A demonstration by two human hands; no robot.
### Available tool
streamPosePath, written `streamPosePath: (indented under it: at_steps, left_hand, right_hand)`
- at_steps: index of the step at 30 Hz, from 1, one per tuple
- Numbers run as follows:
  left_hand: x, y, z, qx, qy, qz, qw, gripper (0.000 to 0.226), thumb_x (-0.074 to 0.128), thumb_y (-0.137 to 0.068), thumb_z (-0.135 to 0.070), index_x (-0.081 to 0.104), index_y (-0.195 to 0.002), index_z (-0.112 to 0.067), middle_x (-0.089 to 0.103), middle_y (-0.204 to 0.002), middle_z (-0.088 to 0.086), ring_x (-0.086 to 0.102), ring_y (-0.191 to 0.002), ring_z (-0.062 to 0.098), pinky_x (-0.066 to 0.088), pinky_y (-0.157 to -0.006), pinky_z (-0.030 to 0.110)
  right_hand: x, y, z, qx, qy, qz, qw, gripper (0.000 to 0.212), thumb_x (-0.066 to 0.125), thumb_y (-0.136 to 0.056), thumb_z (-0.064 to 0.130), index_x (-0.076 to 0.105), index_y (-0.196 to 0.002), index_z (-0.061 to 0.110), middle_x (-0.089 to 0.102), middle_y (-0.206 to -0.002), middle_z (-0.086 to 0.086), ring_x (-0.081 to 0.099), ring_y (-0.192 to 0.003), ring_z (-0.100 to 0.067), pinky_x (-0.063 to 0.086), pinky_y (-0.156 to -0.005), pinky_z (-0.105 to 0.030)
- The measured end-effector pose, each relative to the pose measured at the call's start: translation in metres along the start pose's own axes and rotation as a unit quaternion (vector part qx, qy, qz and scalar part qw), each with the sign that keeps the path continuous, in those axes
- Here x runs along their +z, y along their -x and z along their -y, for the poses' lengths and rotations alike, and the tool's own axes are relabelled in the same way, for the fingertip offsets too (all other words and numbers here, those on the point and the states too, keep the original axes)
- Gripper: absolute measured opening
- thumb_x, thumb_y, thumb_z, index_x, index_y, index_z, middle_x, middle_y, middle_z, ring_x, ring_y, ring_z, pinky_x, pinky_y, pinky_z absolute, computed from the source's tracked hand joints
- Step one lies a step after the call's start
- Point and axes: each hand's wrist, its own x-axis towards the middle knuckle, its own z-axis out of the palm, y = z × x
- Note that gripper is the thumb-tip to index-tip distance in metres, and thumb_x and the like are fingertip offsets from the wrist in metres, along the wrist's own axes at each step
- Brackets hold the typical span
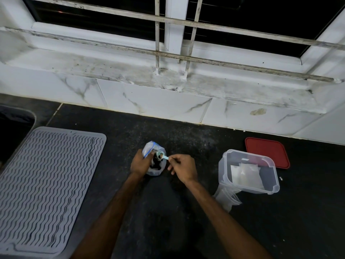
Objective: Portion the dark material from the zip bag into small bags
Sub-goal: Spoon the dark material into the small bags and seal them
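A clear zip bag (150,147) with a blue seal strip stands on the black counter, dark material (156,164) visible inside it. My left hand (139,163) grips the bag's left side and holds its mouth open. My right hand (183,167) pinches the handle of a small clear scoop (161,155). The scoop's bowl sits at the bag's mouth with a little dark material in it. Small clear bags (246,174) lie inside a clear plastic box (273,176) to the right. More small bags (226,197) lie under the box's near left corner.
A red lid (267,151) lies flat behind the box. A grey ribbed drying mat (46,184) covers the counter's left part, with a dark sink (13,131) behind it. A white tiled wall (149,101) and window sill run along the back.
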Motion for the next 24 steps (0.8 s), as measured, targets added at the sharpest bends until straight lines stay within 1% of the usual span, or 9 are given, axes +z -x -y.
streamPosePath:
  at_steps: [3,6,9,12,14,16,20,22,24]
  left_hand:
    - [0.002,0.01,-0.01,0.01,-0.028,-0.014,0.999,0.031,0.064,-0.091,-0.039,0.064,-0.104,-0.011,0.065,-0.095,0.001,0.062,-0.088,0.016,0.045,-0.076,0.03]
    - [0.003,0.01,-0.011,0.019,-0.055,-0.013,0.998,0.031,0.063,-0.093,-0.038,0.063,-0.108,-0.01,0.063,-0.098,0.002,0.059,-0.09,0.015,0.043,-0.078,0.029]
    - [0.002,0.008,-0.01,0.024,-0.076,-0.014,0.997,0.036,0.063,-0.092,-0.038,0.062,-0.112,-0.008,0.064,-0.102,0.005,0.061,-0.094,0.019,0.047,-0.081,0.032]
    - [0.0,0.008,-0.011,0.031,-0.09,-0.013,0.995,0.035,0.063,-0.092,-0.035,0.063,-0.113,-0.007,0.067,-0.106,0.009,0.063,-0.099,0.024,0.049,-0.084,0.034]
    - [0.001,0.009,-0.01,0.04,-0.102,-0.015,0.994,0.034,0.062,-0.093,-0.035,0.063,-0.112,-0.007,0.068,-0.108,0.011,0.064,-0.1,0.026,0.05,-0.085,0.036]
    - [0.003,0.01,-0.01,0.032,-0.112,-0.019,0.993,0.034,0.058,-0.094,-0.035,0.062,-0.114,-0.008,0.067,-0.111,0.012,0.064,-0.102,0.026,0.05,-0.086,0.035]
    - [0.009,0.012,-0.008,0.017,-0.111,-0.049,0.993,0.031,0.056,-0.095,-0.029,0.061,-0.117,-0.007,0.066,-0.116,0.014,0.062,-0.106,0.03,0.039,-0.079,0.027]
    - [0.01,0.013,-0.009,0.014,-0.108,-0.062,0.992,0.032,0.056,-0.096,-0.029,0.061,-0.116,-0.004,0.065,-0.116,0.017,0.061,-0.108,0.032,0.039,-0.079,0.028]
    - [0.011,0.014,-0.01,0.003,-0.109,-0.072,0.991,0.034,0.057,-0.095,-0.03,0.062,-0.114,-0.002,0.066,-0.114,0.018,0.062,-0.107,0.034,0.042,-0.081,0.031]
  right_hand:
    - [-0.011,-0.001,-0.001,-0.075,0.13,0.001,0.989,0.016,0.059,-0.095,0.026,0.075,-0.097,0.023,0.072,-0.069,0.003,0.065,-0.057,-0.009,0.055,-0.061,-0.03]
    - [-0.016,0.0,0.001,-0.129,0.219,-0.006,0.967,0.02,0.056,-0.096,0.03,0.074,-0.104,0.024,0.074,-0.082,0.001,0.067,-0.073,-0.015,0.052,-0.066,-0.031]
    - [-0.015,0.0,0.001,-0.17,0.304,-0.006,0.937,0.024,0.049,-0.098,0.033,0.07,-0.105,0.023,0.072,-0.089,0.0,0.067,-0.08,-0.021,0.051,-0.068,-0.034]
    - [-0.014,-0.001,0.001,-0.176,0.365,0.004,0.914,0.027,0.043,-0.1,0.034,0.066,-0.102,0.021,0.071,-0.093,-0.003,0.067,-0.083,-0.026,0.05,-0.069,-0.036]
    - [-0.012,0.0,0.0,-0.161,0.345,0.005,0.925,0.025,0.046,-0.099,0.032,0.068,-0.097,0.02,0.071,-0.088,-0.003,0.066,-0.079,-0.024,0.051,-0.068,-0.036]
    - [-0.005,0.003,-0.001,-0.131,0.288,0.01,0.949,0.021,0.052,-0.096,0.029,0.07,-0.09,0.019,0.071,-0.079,0.0,0.066,-0.071,-0.018,0.053,-0.065,-0.035]
    - [0.008,0.012,-0.003,-0.046,0.135,0.035,0.989,0.02,0.056,-0.094,0.02,0.073,-0.085,0.015,0.07,-0.063,0.0,0.063,-0.049,-0.009,0.057,-0.058,-0.03]
    - [0.01,0.016,-0.001,-0.006,0.067,0.033,0.997,0.02,0.056,-0.095,0.015,0.074,-0.088,0.012,0.071,-0.061,-0.002,0.06,-0.042,-0.009,0.054,-0.051,-0.024]
    - [0.011,0.02,0.001,0.026,0.026,0.027,0.999,0.021,0.055,-0.095,0.014,0.074,-0.085,0.011,0.071,-0.061,-0.005,0.058,-0.041,-0.011,0.052,-0.049,-0.024]
